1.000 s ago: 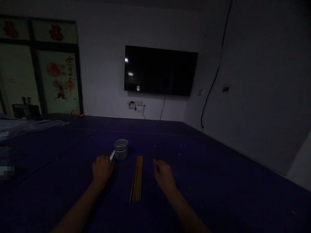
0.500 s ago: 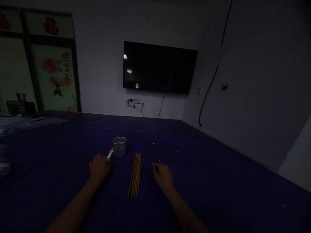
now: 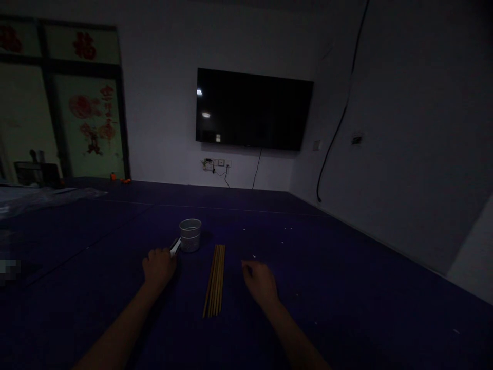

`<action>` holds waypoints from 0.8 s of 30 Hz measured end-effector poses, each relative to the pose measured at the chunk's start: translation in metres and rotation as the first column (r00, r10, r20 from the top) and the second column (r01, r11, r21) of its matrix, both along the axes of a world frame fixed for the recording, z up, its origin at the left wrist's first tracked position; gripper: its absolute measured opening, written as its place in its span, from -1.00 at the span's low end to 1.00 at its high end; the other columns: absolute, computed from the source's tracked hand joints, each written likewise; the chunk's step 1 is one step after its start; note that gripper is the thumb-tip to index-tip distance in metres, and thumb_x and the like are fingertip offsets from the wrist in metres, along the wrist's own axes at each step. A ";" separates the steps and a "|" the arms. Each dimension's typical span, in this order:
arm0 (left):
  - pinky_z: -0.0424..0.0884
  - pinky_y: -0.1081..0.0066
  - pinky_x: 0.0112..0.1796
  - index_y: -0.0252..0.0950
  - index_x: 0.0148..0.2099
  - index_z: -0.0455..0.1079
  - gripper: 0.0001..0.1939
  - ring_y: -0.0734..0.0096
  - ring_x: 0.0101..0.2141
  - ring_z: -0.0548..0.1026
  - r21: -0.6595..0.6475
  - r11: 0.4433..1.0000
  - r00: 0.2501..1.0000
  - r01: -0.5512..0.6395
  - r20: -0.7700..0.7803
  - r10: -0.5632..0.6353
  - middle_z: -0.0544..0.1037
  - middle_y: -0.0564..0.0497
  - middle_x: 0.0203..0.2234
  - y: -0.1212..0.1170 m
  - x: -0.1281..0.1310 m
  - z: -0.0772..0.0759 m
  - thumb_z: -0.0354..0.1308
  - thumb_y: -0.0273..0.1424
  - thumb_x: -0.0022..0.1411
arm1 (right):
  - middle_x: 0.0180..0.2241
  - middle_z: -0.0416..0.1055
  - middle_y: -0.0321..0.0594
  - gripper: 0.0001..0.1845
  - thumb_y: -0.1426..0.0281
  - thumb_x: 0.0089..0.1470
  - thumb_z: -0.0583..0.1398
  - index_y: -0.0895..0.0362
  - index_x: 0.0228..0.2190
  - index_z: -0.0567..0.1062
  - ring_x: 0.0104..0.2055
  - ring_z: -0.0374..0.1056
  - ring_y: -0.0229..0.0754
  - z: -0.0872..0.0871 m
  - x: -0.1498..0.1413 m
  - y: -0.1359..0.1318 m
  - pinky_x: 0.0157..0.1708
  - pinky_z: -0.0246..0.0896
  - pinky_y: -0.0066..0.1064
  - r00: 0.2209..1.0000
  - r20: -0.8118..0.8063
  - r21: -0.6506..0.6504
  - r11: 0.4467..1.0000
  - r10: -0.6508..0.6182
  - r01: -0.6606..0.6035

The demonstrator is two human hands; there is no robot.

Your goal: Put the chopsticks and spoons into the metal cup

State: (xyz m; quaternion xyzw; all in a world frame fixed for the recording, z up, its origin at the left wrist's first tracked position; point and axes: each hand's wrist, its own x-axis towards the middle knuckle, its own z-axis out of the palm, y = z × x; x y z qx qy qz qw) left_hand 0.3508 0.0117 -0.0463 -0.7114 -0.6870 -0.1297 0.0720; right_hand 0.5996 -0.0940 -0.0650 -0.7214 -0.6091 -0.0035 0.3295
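Note:
A silvery metal cup (image 3: 190, 237) stands upright on the dark blue surface. Against its left side lies a slim white-and-dark object (image 3: 175, 246), too dim to name exactly. My left hand (image 3: 158, 266) has its fingers curled over the near end of this object, palm down. Right of the cup and nearer to me lies a bundle of thin wooden chopsticks (image 3: 214, 281), side by side and pointing away from me. My right hand (image 3: 261, 281) rests on the surface to their right, apart from them, fingers curled in and nothing visible in them.
Small white bits (image 3: 254, 256) are scattered on the blue surface (image 3: 346, 288). Clear plastic sheeting (image 3: 57, 198) lies at the far left. A television (image 3: 254, 108) hangs on the back wall above sockets and cables. A black cable (image 3: 335, 136) runs down the right wall.
The whole view has shifted very slightly. Both hands, the cup and the chopsticks keep the same places relative to each other.

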 end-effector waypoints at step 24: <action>0.31 0.20 -0.09 -0.27 0.07 0.33 -0.60 0.20 -0.11 0.42 0.697 0.543 0.768 0.468 -0.017 -0.640 0.50 -0.15 -0.14 -0.042 0.060 -0.022 -0.13 -0.19 0.35 | -0.67 0.37 -0.28 -0.49 0.03 0.08 0.05 0.17 -0.55 0.53 -0.70 0.18 -0.32 -0.013 -0.029 0.014 -0.63 0.02 -0.47 0.685 -0.616 0.182 0.916 0.389 -0.357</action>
